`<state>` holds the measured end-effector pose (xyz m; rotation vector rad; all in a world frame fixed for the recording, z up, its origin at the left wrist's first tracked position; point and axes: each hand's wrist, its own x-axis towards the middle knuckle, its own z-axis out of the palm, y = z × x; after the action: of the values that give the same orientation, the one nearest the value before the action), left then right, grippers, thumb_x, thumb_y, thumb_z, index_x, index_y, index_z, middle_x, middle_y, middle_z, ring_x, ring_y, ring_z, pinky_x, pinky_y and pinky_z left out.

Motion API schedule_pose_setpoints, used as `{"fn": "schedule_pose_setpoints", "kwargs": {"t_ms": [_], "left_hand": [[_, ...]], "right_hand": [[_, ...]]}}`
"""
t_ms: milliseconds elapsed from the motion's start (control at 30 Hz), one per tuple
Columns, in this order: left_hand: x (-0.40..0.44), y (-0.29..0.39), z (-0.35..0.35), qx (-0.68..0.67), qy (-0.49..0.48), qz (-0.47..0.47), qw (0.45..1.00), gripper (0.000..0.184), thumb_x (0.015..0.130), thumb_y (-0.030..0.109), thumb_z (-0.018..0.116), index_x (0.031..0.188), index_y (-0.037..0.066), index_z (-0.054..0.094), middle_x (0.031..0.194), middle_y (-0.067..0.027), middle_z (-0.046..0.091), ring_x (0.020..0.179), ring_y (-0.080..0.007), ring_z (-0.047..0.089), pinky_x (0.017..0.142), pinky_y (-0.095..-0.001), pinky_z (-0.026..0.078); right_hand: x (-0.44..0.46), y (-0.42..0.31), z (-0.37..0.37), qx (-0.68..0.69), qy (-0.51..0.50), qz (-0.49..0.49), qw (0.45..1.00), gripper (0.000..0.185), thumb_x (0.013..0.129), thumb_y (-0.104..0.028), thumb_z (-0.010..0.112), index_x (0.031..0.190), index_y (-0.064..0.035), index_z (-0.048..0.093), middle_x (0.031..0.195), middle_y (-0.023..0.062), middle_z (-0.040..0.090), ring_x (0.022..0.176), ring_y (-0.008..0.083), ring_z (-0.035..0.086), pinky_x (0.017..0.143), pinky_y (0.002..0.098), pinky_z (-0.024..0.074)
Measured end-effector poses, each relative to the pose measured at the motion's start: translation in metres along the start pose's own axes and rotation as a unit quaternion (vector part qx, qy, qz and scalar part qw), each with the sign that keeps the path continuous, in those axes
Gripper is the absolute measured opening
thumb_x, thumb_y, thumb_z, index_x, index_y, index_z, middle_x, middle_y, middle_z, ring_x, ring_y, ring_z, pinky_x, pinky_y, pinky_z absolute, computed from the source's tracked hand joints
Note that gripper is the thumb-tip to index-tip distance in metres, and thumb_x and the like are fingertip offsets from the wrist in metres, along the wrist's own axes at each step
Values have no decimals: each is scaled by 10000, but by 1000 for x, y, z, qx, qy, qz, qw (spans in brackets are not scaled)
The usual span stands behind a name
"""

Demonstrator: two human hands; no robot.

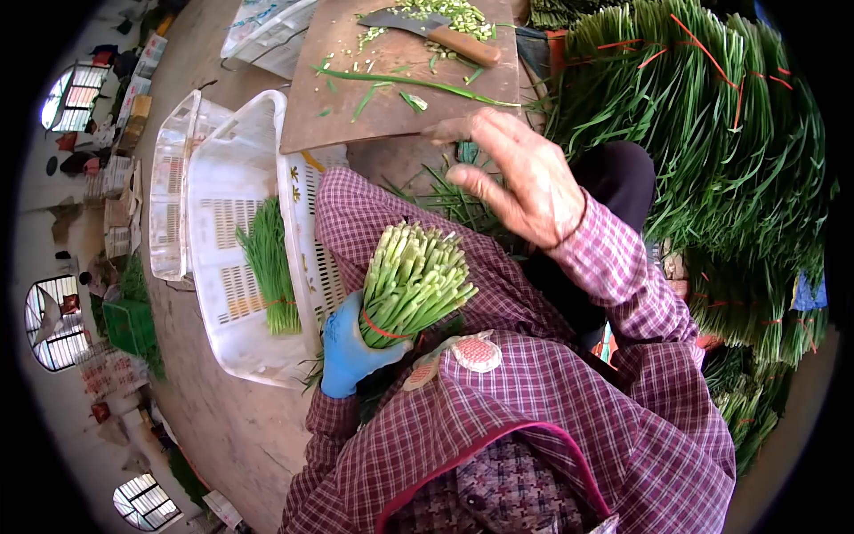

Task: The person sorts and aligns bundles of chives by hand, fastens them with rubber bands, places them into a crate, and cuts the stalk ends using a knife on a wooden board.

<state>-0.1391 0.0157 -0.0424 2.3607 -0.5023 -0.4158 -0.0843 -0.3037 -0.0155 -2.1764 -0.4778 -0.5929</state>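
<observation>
My left hand [356, 349], in a blue glove, grips a bundle of green stalks [416, 280] with a red band round it, cut ends facing up. Bare and with its fingers apart, my right hand [516, 173] hovers near the front edge of the wooden board [320, 107] and holds nothing. On that board lie a cleaver [463, 44] with a wooden handle, chopped stalk bits [445, 13] and a long green leaf [418, 83].
Another banded bundle [271, 267] lies in the white plastic basket [233, 169] at the left. Large piles of banded greens [694, 116] stand at the right. A green crate [127, 325] is at the far left.
</observation>
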Motion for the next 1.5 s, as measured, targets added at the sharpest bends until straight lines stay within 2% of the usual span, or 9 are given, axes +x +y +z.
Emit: {"fn": "schedule_pose_setpoints", "kwargs": {"t_ms": [100,233,267,367,433,500,567,700,1500], "left_hand": [[7,-3,-3,-49,-17,-17,999,764,567,348,876,1157,-8,548,1012,-154,658,923,-287,659,814,-387,512],[4,-10,-2,-71,-1,-11,997,739,583,312,869,1167,-12,553,1041,-159,661,945,-279,660,838,-379,510],[4,-12,0,-84,-3,-10,996,736,577,302,868,1165,-12,555,1033,-154,664,947,-273,661,842,-376,508],[8,-3,-1,-83,-20,-26,996,730,576,295,867,1161,-13,557,1032,-147,666,955,-264,660,844,-371,507],[10,0,-2,-80,-18,-23,996,712,583,296,864,1150,-10,563,1027,-145,667,951,-260,660,840,-366,506],[8,-1,-4,-90,-11,-10,996,690,589,295,861,1135,-8,567,1015,-149,666,934,-263,661,832,-362,507],[8,-1,-5,-77,7,-18,997,684,586,296,862,1126,-5,569,1008,-148,663,927,-266,659,827,-366,507],[1,3,2,-34,17,-35,999,677,570,301,864,1107,9,573,979,-142,653,903,-280,653,806,-380,508],[-11,19,18,161,81,-30,983,760,558,378,838,1171,54,526,991,-145,580,884,-314,609,748,-423,496]], "right_hand": [[-16,-13,35,218,-50,-123,967,346,939,-374,541,1206,-157,573,1090,107,638,954,261,643,772,416,531],[-41,34,39,-183,-418,209,865,306,919,-343,574,989,-66,684,870,175,685,741,324,672,685,408,544],[-38,30,32,-66,-208,165,962,308,918,-341,574,937,-54,684,811,159,681,739,322,671,668,411,534],[-5,-17,14,75,62,-4,995,319,927,-384,552,1094,-131,650,980,90,666,894,250,662,705,378,553],[-16,-21,35,193,-59,-136,970,357,924,-387,550,1211,-179,602,1069,77,641,981,238,637,776,369,556],[-56,23,73,132,-94,38,986,317,927,-403,540,1108,-166,648,1015,77,675,894,219,671,740,393,561],[-50,50,53,-179,-426,198,864,289,928,-366,552,988,-110,670,914,92,684,774,274,675,670,418,543],[-15,-12,9,42,-74,54,995,186,889,-208,617,984,-51,647,893,130,652,824,316,642,714,387,510],[-32,-50,20,-1,-169,-12,985,203,766,-176,649,957,-113,675,923,61,555,882,251,537,812,387,397]]}}
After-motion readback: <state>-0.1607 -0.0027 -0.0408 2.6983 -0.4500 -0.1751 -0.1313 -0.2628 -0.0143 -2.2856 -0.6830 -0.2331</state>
